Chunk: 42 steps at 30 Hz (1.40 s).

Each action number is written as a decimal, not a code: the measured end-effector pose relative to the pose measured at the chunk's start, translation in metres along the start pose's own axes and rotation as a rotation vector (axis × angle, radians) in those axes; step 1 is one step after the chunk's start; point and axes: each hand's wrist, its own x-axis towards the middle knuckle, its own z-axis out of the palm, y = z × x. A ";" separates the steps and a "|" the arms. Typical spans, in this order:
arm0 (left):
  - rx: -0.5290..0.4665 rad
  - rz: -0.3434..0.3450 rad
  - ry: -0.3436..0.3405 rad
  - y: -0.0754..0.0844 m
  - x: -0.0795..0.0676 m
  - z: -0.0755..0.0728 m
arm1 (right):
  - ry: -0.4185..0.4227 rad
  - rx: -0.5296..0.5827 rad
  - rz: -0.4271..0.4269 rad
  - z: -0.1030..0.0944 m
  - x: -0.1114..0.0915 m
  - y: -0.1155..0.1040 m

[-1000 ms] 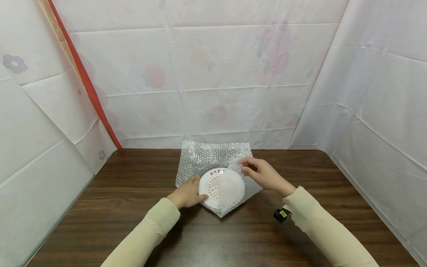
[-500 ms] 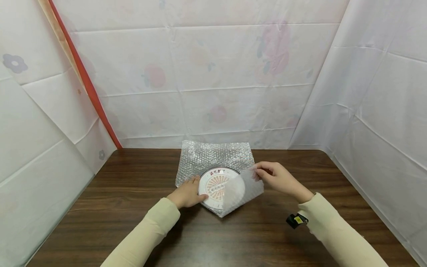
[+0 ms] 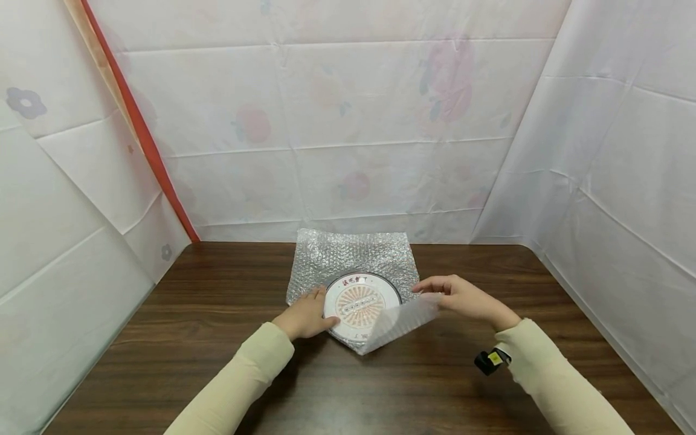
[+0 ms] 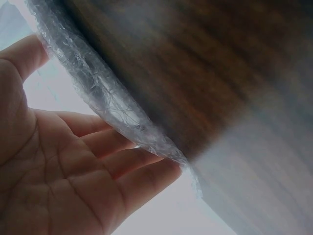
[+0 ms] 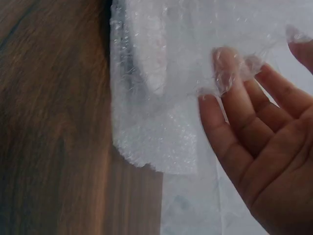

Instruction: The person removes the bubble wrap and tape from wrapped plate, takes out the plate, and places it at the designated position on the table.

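Note:
A round white plate [image 3: 356, 302] with an orange ray pattern and red characters lies face up on bubble wrap [image 3: 348, 251]. My left hand [image 3: 307, 313] rests at the plate's left side, fingers extended along the edge. In the left wrist view its fingertips meet the bubble-wrapped rim [image 4: 117, 105]. My right hand [image 3: 464, 297] is at the raised near-right flap [image 3: 399, 323] of the wrap, which covers the plate's lower right. In the right wrist view the fingertips [image 5: 227, 66] show through the clear film, with thumb and fingers spread apart.
A dark wood table [image 3: 217, 338] bears the wrap and plate. White printed curtains [image 3: 348, 121] stand behind and at both sides, with a red strip [image 3: 144, 145] at the left. A small black device [image 3: 487, 360] hangs at the right cuff.
My right hand has drawn the wrap flap to the right and lowered it, baring more of the plate. The fingers have loosened from their pinch. My left hand keeps its place.

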 end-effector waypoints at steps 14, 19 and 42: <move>0.000 0.001 0.000 -0.001 0.000 0.000 | -0.277 0.074 -0.046 0.020 -0.001 0.009; -0.008 -0.004 -0.002 -0.001 0.000 0.001 | -0.289 -0.003 0.011 0.027 -0.004 0.006; 0.001 0.004 0.005 0.000 0.000 0.001 | -0.204 -0.437 0.028 0.060 -0.031 0.004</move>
